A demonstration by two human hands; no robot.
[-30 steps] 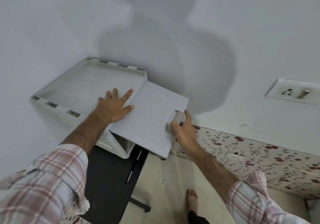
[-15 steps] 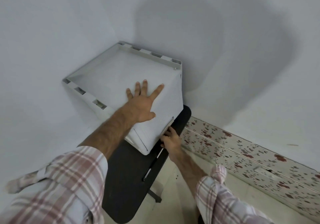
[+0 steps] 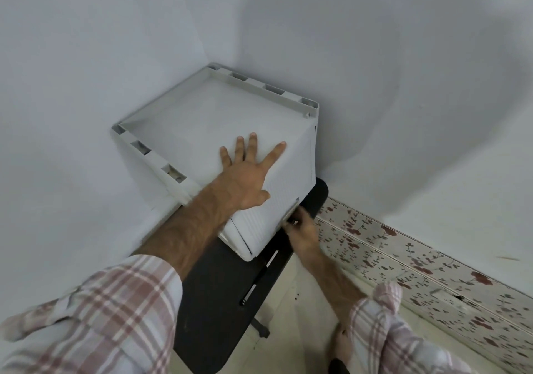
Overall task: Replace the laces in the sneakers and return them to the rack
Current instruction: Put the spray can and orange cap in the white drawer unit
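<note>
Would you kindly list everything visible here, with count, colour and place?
Rack: one, white plastic box, in the wall corner, door down.
Table: one, black, under the rack.
Pen: one, black and silver, on the table's right edge.
Skirting tiles: one band, cream with red flowers, along the right wall.
Walls: two, white.
Floor: cream tiles.
Sleeves: two, pink-white plaid.
Left hand: flat on the rack's top.
Right hand: at the door's handle; grip unclear.

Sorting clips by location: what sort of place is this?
Probably a room corner at home: plain white walls, floral skirting tiles, a white plastic shoe cabinet under the left hand, and a bare foot.
</note>
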